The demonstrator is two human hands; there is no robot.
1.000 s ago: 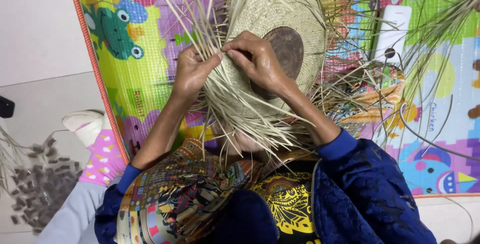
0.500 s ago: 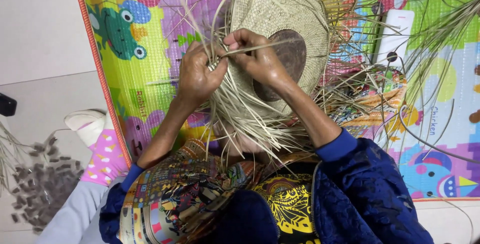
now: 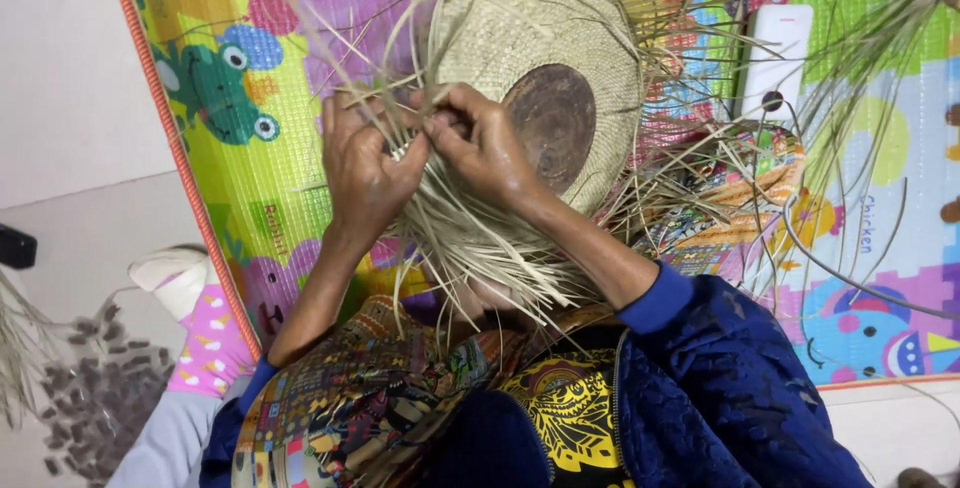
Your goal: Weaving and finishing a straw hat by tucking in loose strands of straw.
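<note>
A bright cartoon play mat (image 3: 250, 198) covers the floor, its orange edge running down the left. Over its middle, a half-woven straw hat (image 3: 560, 58) rests on a dark round mould (image 3: 552, 123), loose straw strands (image 3: 470, 248) trailing toward the person's lap. The left hand (image 3: 365, 173) and right hand (image 3: 480, 143) meet at the hat's near rim, each grip pinched narrow on strands. A white remote-like device (image 3: 775, 58) lies near the mat's far right.

— What is sitting in the lap?
— A half-woven straw hat (image 3: 540, 58), pale tan, lying tilted, its dark round wooden block (image 3: 552, 123) showing.
— And its edge?
— Loose straw strands (image 3: 470, 248) are fanning outward, unwoven.
</note>
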